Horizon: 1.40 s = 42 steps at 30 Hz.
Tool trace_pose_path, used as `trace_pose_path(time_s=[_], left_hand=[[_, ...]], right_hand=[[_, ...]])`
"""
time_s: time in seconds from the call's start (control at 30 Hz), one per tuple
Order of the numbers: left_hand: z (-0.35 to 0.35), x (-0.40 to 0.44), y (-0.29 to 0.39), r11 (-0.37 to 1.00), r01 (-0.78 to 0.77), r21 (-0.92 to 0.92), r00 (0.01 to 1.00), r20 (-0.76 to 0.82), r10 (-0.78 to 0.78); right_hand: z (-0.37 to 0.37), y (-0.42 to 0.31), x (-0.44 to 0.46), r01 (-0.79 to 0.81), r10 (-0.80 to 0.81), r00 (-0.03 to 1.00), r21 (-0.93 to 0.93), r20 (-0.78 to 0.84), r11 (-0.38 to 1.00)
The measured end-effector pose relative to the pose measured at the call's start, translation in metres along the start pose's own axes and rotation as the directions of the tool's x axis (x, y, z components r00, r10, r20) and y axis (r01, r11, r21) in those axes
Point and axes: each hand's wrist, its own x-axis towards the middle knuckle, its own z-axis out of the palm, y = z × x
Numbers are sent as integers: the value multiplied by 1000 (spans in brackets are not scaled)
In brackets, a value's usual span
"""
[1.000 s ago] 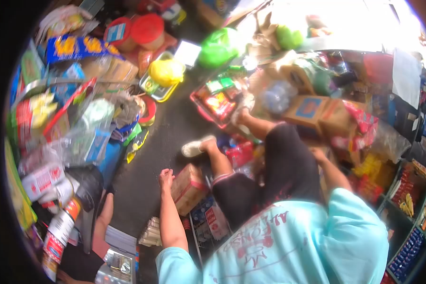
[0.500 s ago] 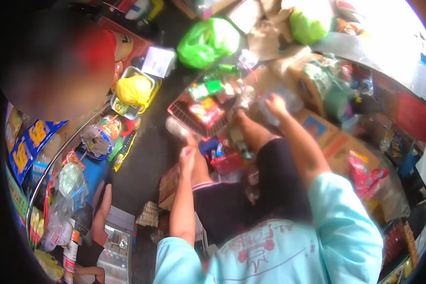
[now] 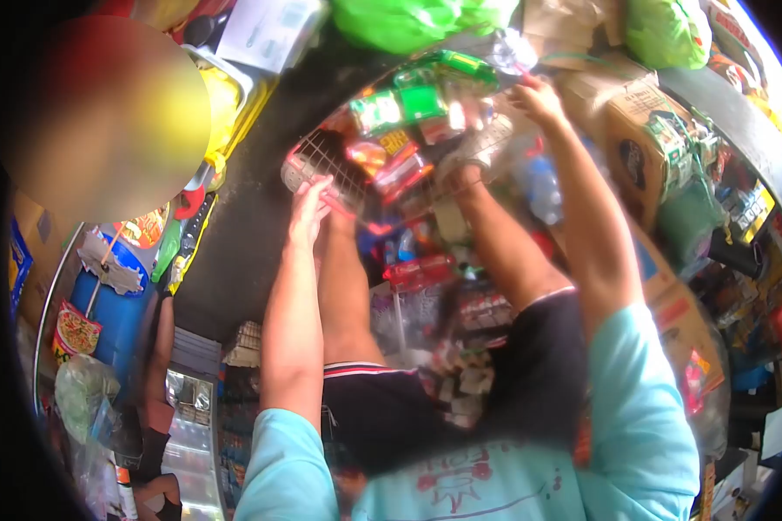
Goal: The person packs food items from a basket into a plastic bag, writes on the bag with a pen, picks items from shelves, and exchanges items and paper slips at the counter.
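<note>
Though I cannot tell whether my left hand [image 3: 311, 207] or right hand [image 3: 539, 101] grips the wire basket [image 3: 347, 182], a tilt could spill its heaped packets [image 3: 400, 169].

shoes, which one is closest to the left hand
The left shoe, just beyond the left hand at the left end of the basket; the right shoe is farther off, nearer the right hand.

Packets [image 3: 400, 106] lie in the basket [image 3: 337, 167]; a bag [image 3: 426, 22] lies beyond its far edge, a carton [image 3: 639, 148] to its right. Left across the floor [image 3: 235, 269] stands a tray [image 3: 248, 90], a box [image 3: 265, 33] behind it.
</note>
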Motion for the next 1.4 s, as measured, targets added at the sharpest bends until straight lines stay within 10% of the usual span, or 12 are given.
trace_pose_path(time_s=[0.33,0.43,0.53,0.6,0.77,0.9,0.97,1.1,1.17,1.27,1.3,1.4], left_hand=[[-83,-2,61,906,-320,278,922,-128,365],[-107,-22,77,959,-133,252,985,-74,156],[-121,-13,74,963,-50,264,985,-144,90],[-116,-2,58,917,-232,325,917,-242,318],[-15,-74,70,461,-88,883,494,-363,790],[108,-126,121,497,-427,756,527,-238,816],[166,-121,146,332,-630,702,320,-155,935],[283,-99,194,584,-599,548,397,-430,811],[324,-64,205,743,-349,571,387,-635,669],[339,-26,225,773,-498,394,394,-691,606],[346,-23,226,852,-219,475,322,-790,522],[315,-45,253,760,-647,66,482,-737,474]], right_hand=[[73,-26,-87,-175,154,984,414,84,893],[110,-27,-83,-102,66,994,591,82,800],[100,-55,-80,-272,212,959,388,189,881],[87,-51,-73,-343,300,933,240,201,908],[38,-50,-66,104,-159,954,-220,-253,970],[13,-115,-45,388,-663,638,-581,-391,716],[12,-132,-3,354,-802,537,-792,-263,497],[21,-157,82,392,-865,500,-902,45,180],[28,-146,97,522,-836,542,-816,91,250],[21,-165,124,556,-845,531,-780,66,288],[19,-163,107,543,-780,616,-778,114,315],[-15,-170,87,674,-682,728,-257,72,692]])
